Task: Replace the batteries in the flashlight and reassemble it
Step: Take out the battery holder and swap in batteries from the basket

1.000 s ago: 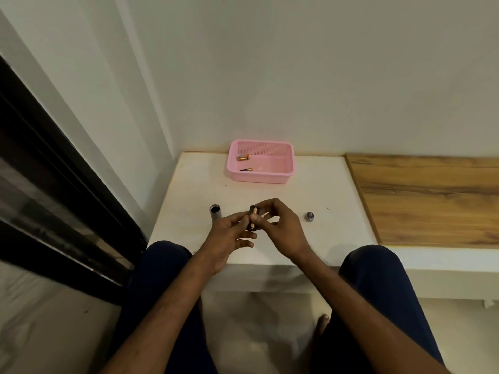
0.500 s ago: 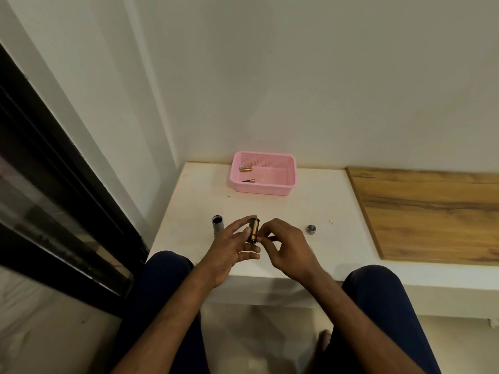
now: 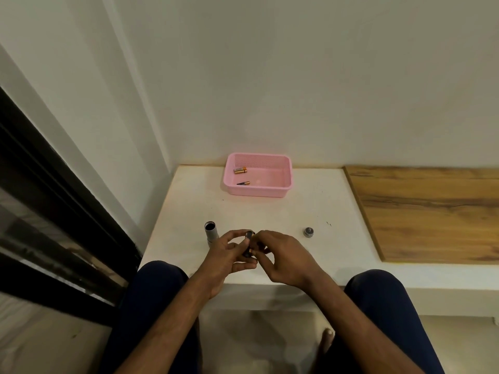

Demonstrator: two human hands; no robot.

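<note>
My left hand (image 3: 226,257) grips a small dark battery holder (image 3: 248,242) that stands nearly upright over the table's front edge. My right hand (image 3: 280,257) pinches a copper-tipped battery against the holder's lower side; only a sliver of the battery shows. The grey flashlight body (image 3: 210,232) stands open end up just left of my left hand. Its round tail cap (image 3: 308,232) lies on the table to the right. Two loose copper-and-black batteries (image 3: 240,170) lie in the pink basket (image 3: 287,175).
The white table (image 3: 270,211) sits in a wall corner, basket at its back. A wooden board (image 3: 426,211) adjoins it on the right. A dark window frame (image 3: 54,211) runs along the left. My knees flank the table's front edge.
The view has tilted up a little. My right fingers have closed back in on the holder's side; my left hand keeps its grip, and the holder is more upright.
</note>
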